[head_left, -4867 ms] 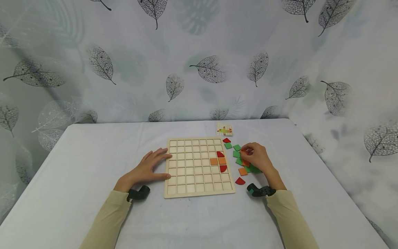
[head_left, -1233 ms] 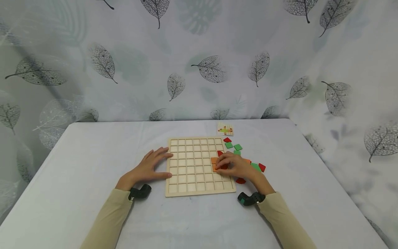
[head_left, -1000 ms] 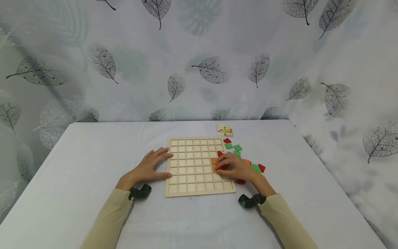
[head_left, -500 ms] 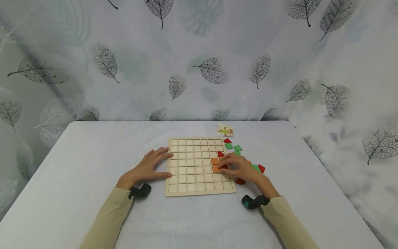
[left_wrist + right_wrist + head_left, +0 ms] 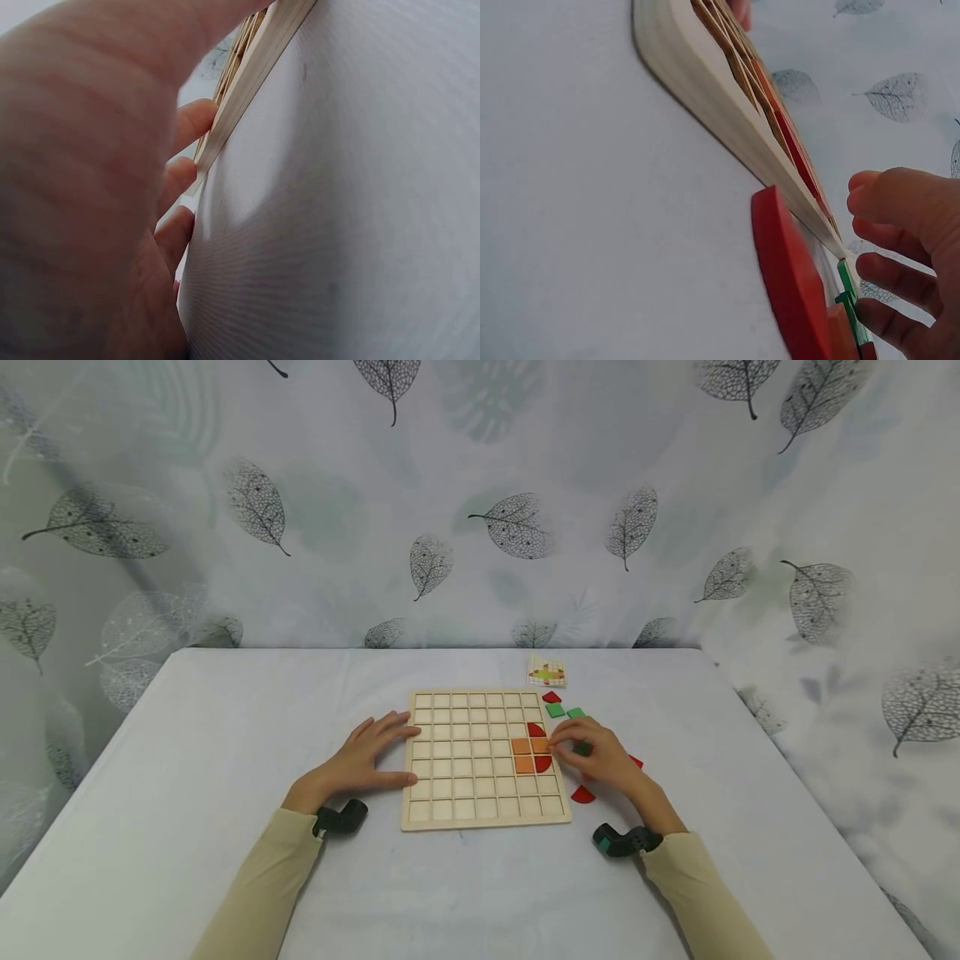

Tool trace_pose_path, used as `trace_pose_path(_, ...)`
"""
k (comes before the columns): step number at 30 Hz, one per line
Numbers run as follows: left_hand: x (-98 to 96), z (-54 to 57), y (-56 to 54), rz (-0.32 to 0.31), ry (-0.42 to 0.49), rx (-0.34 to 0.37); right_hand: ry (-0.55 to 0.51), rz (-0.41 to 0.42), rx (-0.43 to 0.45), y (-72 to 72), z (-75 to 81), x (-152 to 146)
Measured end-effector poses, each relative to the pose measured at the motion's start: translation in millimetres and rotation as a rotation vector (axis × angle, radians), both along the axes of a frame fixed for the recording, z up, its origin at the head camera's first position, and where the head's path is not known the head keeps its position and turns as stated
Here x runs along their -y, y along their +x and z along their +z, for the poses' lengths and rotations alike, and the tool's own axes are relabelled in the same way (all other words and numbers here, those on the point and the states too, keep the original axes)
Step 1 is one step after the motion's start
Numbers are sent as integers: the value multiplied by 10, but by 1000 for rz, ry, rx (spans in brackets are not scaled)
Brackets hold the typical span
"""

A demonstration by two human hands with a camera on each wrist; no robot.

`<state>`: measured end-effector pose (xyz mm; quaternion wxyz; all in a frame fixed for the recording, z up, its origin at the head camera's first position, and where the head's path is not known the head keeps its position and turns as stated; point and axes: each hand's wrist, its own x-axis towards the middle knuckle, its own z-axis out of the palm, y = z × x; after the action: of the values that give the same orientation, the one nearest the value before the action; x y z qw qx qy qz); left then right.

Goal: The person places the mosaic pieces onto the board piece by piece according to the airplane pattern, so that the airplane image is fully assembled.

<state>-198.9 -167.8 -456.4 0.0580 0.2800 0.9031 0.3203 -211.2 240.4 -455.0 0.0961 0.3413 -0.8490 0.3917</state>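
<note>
A wooden grid board (image 5: 453,783) lies flat on the white table. My left hand (image 5: 360,758) rests at its left edge, thumb and fingertips spread along the frame. Set in cells on the board's right side are three orange squares, among them a lower one (image 5: 524,765), and two red quarter-circle pieces, an upper (image 5: 536,729) and a lower (image 5: 543,764). Just past the right edge hovers my right hand (image 5: 606,762), over the loose pieces. Its fingers are loosely bent, and the right wrist view shows nothing between thumb and fingers. Some loose pieces are hidden beneath it.
A small pattern card (image 5: 547,672) lies behind the board's far right corner. Around the right hand are loose green squares (image 5: 555,710), a red piece (image 5: 552,697) at the back and a red quarter-circle (image 5: 582,794) in front. A patterned curtain (image 5: 480,602) hangs behind the table.
The right hand gripped an orange square among the loose pieces, brought it to the board, and has now moved off rightward. A third orange square sits below the left one. The left hand stayed put.
</note>
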Motion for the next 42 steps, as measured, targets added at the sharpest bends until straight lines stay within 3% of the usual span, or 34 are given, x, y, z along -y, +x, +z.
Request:
trace_pose_path(8, 2, -2, -4, 3, -18, -14, 93, -206, 62, -6, 23, -27)
trace_pose_path(14, 5, 5, 2, -5, 1, -10, 119, -275, 87, -18, 2, -52)
trace_pose_path(24, 6, 13, -1, -2, 1, 0, 117, -314, 158, -33, -24, -52)
trace_pose_path(33, 2, -5, 6, -3, 8, -22, 134, -313, 127, -20, -30, -55)
trace_pose_path(42, 0, 23, 11, -1, -2, -9, 153, -310, 165, -6, -3, -40)
